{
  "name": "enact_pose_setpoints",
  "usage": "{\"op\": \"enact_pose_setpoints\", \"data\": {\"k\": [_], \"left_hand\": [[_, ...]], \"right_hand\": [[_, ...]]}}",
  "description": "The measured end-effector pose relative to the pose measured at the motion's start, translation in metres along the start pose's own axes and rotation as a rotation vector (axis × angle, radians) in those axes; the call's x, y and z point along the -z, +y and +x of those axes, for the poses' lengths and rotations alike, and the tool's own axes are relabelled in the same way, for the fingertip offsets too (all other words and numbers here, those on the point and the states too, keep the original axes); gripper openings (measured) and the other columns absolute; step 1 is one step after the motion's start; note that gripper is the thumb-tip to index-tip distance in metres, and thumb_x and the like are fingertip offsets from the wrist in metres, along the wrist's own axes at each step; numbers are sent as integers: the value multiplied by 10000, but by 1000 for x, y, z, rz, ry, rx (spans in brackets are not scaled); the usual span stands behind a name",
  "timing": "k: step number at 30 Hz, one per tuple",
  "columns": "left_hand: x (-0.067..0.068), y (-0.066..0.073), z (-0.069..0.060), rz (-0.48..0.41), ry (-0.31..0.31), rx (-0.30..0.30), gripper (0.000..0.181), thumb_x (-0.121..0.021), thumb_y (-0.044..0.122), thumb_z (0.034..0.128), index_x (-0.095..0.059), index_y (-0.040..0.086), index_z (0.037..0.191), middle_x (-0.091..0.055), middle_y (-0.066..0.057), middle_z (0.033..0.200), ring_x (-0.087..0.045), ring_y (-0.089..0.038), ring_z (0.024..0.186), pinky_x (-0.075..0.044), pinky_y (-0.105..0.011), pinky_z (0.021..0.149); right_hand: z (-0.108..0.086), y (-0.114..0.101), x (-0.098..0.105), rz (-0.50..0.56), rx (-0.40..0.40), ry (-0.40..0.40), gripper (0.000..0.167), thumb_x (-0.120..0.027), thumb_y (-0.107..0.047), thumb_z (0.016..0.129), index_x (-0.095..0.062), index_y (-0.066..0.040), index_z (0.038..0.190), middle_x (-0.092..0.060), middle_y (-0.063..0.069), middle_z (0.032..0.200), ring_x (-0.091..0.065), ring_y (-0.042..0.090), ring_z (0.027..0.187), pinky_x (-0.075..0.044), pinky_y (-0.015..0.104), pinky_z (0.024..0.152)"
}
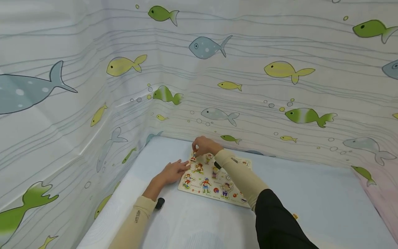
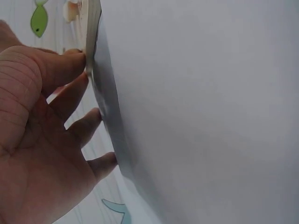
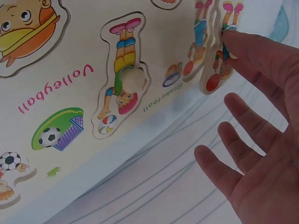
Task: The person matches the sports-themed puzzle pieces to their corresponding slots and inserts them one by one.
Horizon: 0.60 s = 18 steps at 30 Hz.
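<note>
A wooden peg puzzle board (image 1: 199,194) with pictures of children playing sports lies near the table's far edge. My right hand (image 1: 205,145) is over its far left corner, pinching a basketball-player puzzle piece (image 3: 216,70) between thumb and fingers. That piece stands tilted at its matching picture, by the printed word Basketball; whether it touches the board is unclear. Beside it, a volleyball-player piece (image 3: 125,60) lies in its slot. My left hand (image 1: 173,172) rests at the board's left edge, fingers extended, with the thumb (image 2: 70,65) touching the edge in the left wrist view.
A small yellow object (image 1: 295,216) lies on the pale table (image 1: 311,186) to the right, beside the dark sleeve. Fish-printed sheeting (image 1: 248,100) rises behind and to the left of the table. Other pictured pieces, such as a skateboarder (image 1: 188,181), sit on the board.
</note>
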<state>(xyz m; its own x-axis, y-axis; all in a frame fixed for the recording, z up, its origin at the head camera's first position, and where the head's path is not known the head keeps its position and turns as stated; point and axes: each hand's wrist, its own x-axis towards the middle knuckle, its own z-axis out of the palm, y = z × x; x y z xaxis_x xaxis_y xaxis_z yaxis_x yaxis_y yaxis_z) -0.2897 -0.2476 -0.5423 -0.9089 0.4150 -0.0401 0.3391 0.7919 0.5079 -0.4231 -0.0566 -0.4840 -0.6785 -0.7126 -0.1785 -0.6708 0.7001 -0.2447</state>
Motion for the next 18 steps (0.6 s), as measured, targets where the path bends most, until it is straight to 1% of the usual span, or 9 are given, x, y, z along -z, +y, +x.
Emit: {"op": "enact_pose_setpoints", "data": {"k": [5,9,11,13,15,18], "left_hand": [[0,-1,0,0,-7,12,382,-583,140,991,-592,132,1373,-454,-44,1493,-317,-411,1412,-170,-746,1059],[0,-2,0,4,-13,15,385,-582,141,993,-587,137,1378,-453,-42,1495,-316,-409,1413,-169,-741,1064],[0,-2,0,5,-11,14,385,-581,139,993,-587,137,1378,-452,-47,1496,-316,-411,1412,-167,-738,1066],[1,-2,0,4,-7,10,383,-580,132,991,-592,137,1373,-453,-55,1495,-318,-414,1411,-166,-741,1064],[2,-2,0,0,-3,7,381,-582,129,989,-595,133,1369,-451,-62,1495,-317,-418,1409,-165,-744,1062],[0,-4,0,-1,-1,0,378,-582,124,985,-599,125,1362,-452,-72,1492,-322,-429,1404,-170,-754,1051]], "right_hand": [[3,2,-4,1,-21,-21,145,-792,-232,846,-719,-151,941,-612,-51,954,-593,83,756,-482,239,666],[3,0,-3,11,-7,-13,136,-785,-214,856,-711,-134,938,-625,-21,959,-615,100,718,-485,248,646],[4,-1,-3,8,-6,-6,124,-778,-210,862,-699,-138,925,-619,-13,974,-608,115,742,-483,257,646],[4,-3,-3,7,-19,-7,116,-773,-213,868,-694,-146,919,-605,-6,1007,-590,138,800,-489,268,656],[4,-6,-4,-1,-34,-10,118,-774,-225,869,-698,-153,923,-596,1,1047,-555,161,888,-487,287,700],[3,-10,-7,-21,-51,-26,128,-774,-249,872,-708,-165,942,-600,-9,1080,-523,176,963,-481,308,773]]}}
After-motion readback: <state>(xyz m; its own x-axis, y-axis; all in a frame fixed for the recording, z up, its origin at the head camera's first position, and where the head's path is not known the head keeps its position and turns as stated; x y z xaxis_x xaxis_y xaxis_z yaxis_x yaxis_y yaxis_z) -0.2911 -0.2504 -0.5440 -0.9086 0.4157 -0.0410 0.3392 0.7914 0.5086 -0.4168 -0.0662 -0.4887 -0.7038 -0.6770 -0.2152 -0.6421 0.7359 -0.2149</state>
